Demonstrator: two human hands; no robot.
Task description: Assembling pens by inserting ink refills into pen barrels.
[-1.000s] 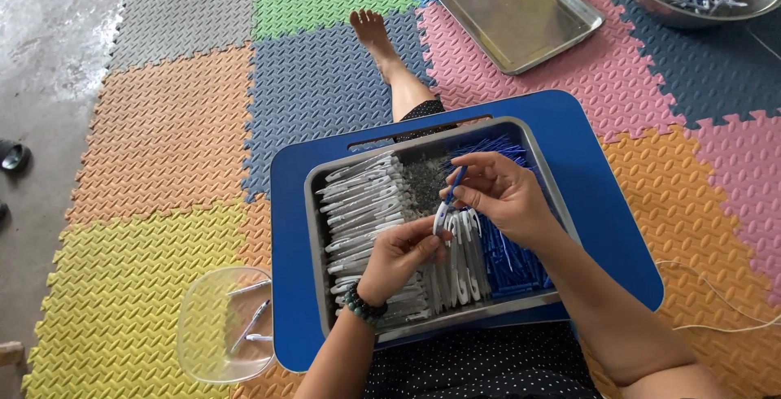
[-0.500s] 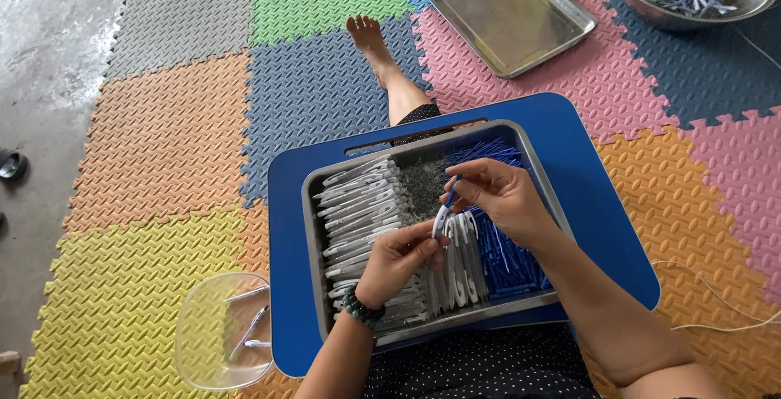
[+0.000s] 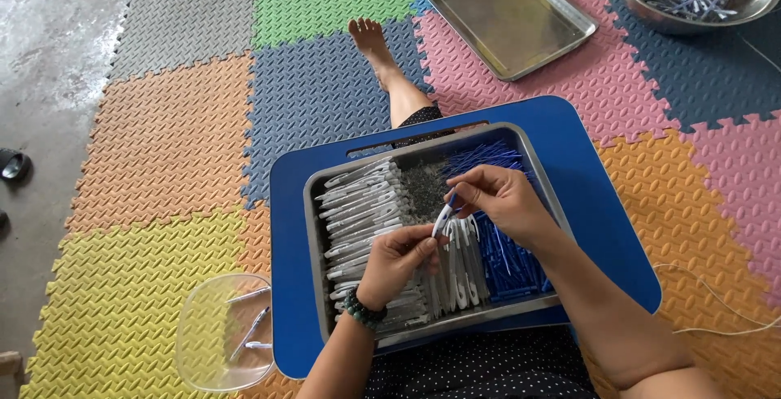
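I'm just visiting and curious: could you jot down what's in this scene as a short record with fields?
Left hand: pinches the lower end of a white pen barrel
Right hand: fingers at the barrel's top end
Metal tray: holds white barrels at left, blue refills at right
Blue lap desk: under the tray
Clear tub: at left, a few pens inside
Floor: coloured foam mats
Far off: empty metal tray, steel bowl of parts
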